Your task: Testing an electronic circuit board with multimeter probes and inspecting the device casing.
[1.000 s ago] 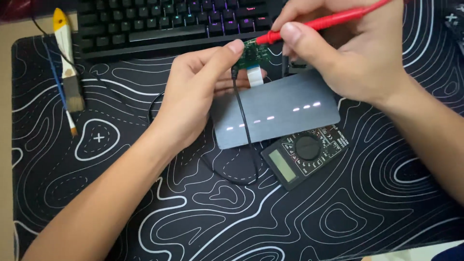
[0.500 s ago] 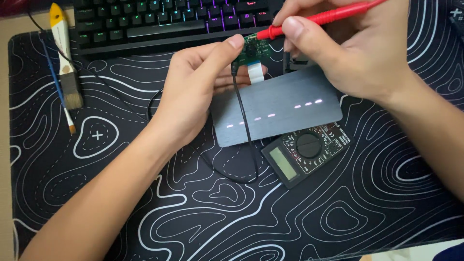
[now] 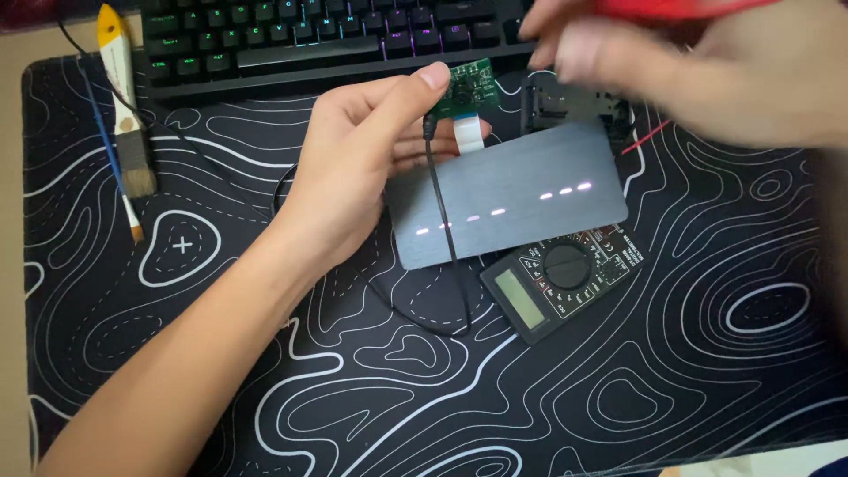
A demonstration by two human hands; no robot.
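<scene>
- Landmark: grey plate [image 3: 508,196], lying flat on the patterned mat [image 3: 618,389] that covers the bench.
- Left hand [image 3: 353,177] sits just left of the plate, clenched on a small green board [image 3: 469,88]; the board is held up off the mat, above the plate's top-left corner. Thumb tip presses its upper left edge.
- A white ribbon [image 3: 468,132] hangs from the board toward the plate's top edge.
- Black probe [image 3: 430,128] is pinched in the same left hand beside the board; its lead runs down across the plate's left part and loops on the mat below it.
- Right hand [image 3: 698,71] is blurred, above the plate's top-right corner, closed on a red probe [image 3: 671,9]. The tip is not visible, and no contact with the board shows.
- Meter [image 3: 565,281] lies touching the plate's bottom-right edge; display looks blank, reading too small to tell.
- Red lead [image 3: 643,139] shows just off the plate's right corner.
- Keyboard [image 3: 336,40] beyond the plate; brush [image 3: 124,106] well to its left.
- Progress, judged: board gripped and black probe set, meter ready. Red probe away from the board, so this measurement point looks unfinished; how many points are left cannot be told.
</scene>
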